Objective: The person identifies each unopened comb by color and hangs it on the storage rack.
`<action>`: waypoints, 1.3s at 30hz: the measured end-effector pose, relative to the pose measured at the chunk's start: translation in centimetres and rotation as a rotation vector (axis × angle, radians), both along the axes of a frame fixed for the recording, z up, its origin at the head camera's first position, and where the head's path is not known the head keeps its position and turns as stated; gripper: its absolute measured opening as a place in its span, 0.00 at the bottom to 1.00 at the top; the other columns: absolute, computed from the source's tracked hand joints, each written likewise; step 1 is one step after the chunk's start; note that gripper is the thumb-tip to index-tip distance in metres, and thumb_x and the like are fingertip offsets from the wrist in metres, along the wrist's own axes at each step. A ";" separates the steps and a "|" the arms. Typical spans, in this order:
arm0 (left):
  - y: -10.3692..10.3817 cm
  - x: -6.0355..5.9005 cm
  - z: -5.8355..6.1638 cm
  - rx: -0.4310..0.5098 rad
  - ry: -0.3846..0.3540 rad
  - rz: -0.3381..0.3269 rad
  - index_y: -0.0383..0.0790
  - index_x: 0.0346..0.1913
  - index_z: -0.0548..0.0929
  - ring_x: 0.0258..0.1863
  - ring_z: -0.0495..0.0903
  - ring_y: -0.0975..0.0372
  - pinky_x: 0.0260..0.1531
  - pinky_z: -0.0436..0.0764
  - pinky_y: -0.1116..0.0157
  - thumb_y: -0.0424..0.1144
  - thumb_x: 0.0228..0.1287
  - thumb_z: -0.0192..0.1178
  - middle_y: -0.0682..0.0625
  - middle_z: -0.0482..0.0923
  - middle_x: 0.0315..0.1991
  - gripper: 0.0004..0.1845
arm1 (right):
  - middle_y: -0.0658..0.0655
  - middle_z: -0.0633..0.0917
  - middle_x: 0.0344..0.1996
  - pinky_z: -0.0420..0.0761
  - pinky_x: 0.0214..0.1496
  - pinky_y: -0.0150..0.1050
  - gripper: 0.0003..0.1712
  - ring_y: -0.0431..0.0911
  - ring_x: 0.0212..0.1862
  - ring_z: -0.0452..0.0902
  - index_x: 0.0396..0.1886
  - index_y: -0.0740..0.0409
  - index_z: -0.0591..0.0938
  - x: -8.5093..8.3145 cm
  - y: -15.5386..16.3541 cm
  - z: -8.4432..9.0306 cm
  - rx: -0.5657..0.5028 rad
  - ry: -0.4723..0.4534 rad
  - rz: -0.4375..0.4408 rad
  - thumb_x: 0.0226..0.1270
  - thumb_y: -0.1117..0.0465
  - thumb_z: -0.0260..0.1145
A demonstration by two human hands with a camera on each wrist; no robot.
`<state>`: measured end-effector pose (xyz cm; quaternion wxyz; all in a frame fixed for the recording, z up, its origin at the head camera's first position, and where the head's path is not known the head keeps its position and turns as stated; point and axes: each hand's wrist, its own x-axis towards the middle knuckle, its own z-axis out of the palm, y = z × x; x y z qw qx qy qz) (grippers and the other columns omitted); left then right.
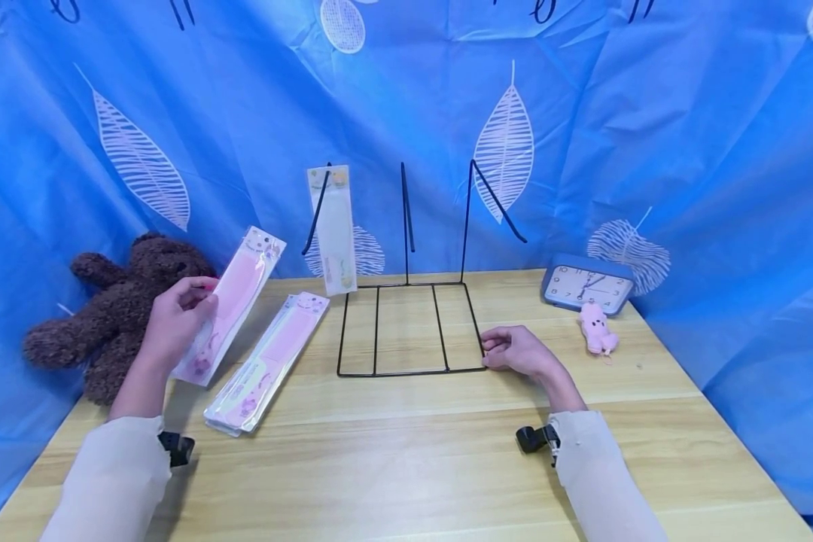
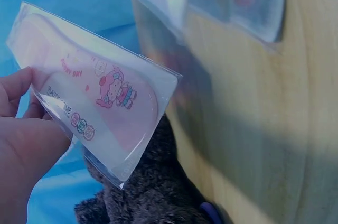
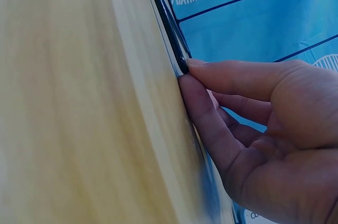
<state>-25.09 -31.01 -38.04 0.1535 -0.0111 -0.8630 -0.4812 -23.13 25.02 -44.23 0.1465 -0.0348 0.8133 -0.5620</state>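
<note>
Left hand (image 1: 176,316) lifts pink packet (image 1: 233,301); right hand (image 1: 518,351) pinches wire rack (image 1: 406,324).

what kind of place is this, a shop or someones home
Probably neither: it looks like a staged recording corner. A blue leaf-print sheet screens off the whole background behind one wooden table, with props set out: teddy bear, clock, wire rack.

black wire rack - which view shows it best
The head view: the whole black wire rack shows, its base on the table and one packaged comb hanging on a hook. The right wrist view shows only the corner that the right hand pinches. The left wrist view shows none of it.
</note>
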 end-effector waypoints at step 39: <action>3.6 3.1 6.0 0.573 0.355 -0.476 0.18 0.51 0.80 0.40 0.82 0.59 0.42 0.78 0.69 0.17 0.67 0.56 0.46 0.86 0.41 0.11 | 0.66 0.76 0.48 0.85 0.47 0.39 0.36 0.49 0.44 0.78 0.67 0.78 0.69 0.0 -0.2 0.0 -0.074 -0.070 -0.033 0.58 0.80 0.69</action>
